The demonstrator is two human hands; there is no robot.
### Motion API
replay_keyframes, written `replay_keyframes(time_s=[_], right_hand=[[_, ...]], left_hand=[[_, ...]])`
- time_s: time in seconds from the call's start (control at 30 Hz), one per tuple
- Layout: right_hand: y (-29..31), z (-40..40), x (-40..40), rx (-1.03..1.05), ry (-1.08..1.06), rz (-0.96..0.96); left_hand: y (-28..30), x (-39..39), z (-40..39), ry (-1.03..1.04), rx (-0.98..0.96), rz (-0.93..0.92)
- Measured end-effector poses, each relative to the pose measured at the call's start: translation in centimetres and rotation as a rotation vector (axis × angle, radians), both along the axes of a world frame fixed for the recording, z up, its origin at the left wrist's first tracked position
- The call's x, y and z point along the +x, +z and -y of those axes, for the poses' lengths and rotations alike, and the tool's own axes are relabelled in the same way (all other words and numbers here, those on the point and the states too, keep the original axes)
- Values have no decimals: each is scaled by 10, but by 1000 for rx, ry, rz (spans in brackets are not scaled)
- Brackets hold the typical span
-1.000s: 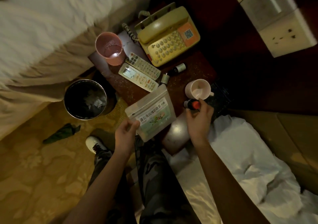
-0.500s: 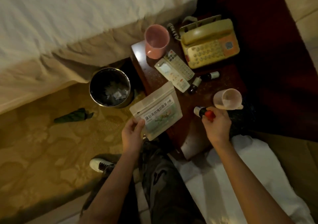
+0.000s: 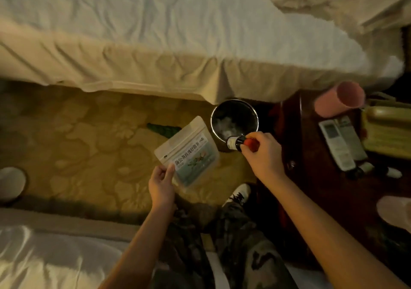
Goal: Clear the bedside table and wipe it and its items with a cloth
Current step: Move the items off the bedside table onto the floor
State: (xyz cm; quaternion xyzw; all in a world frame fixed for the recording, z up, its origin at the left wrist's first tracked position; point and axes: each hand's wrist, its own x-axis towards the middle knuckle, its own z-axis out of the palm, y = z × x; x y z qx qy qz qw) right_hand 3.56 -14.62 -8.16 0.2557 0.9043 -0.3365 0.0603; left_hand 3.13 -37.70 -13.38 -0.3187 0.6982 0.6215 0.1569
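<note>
My left hand [image 3: 162, 185] pinches the lower corner of a white tea pouch [image 3: 189, 152] and holds it over the carpet, left of the table. A small dark bottle with a red cap [image 3: 239, 143] is gripped in my right hand [image 3: 262, 154], just over the rim of the metal bin [image 3: 234, 122]. The dark wooden bedside table [image 3: 311, 188] lies at the right. On it stand a pink cup [image 3: 339, 99], two remotes [image 3: 340, 143], a yellow telephone [image 3: 388, 131] and two small bottles [image 3: 378, 171]. A pale cup [image 3: 394, 209] shows at the right edge.
A bed with white sheets [image 3: 178, 33] fills the top. A second bed [image 3: 55, 255] is at the lower left. A dark green cloth [image 3: 163, 129] lies on the patterned carpet, partly behind the pouch. A round white object [image 3: 11, 183] sits at the left edge. My legs and a shoe [image 3: 238, 195] are below.
Both hands have swung left, away from the table, carrying the pouch and the red-capped bottle out over the carpet and the bin. The view has turned left with them.
</note>
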Motion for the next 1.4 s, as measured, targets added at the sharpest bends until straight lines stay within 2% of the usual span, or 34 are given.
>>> replay_keyframes(time_s=[0.23,0.47,0.63,0.77,0.93,1.17,1.3,1.4], right_hand=[[-58,87,-81,39,269,12],[-170,164,-133,71,498,42],[-247,218,-161,76,660,81],[-306,269,-190,82,694,97],[-376,314,-221,80,738,139],[-458,347,-226,117,923,235],[-487,368,-223,83,1028,226],[-501,382,-221,92,1079,242]], left_hand=[[-54,-37,71,268,84,-64],[-173,-67,135,442,57,-115],[-243,-78,183,623,-47,-142],[-290,-85,228,763,-160,-95],[-358,-90,275,811,-221,-17],[-441,-71,281,1009,-75,39],[-467,-60,271,1127,-109,33],[-479,-56,268,1122,-145,-7]])
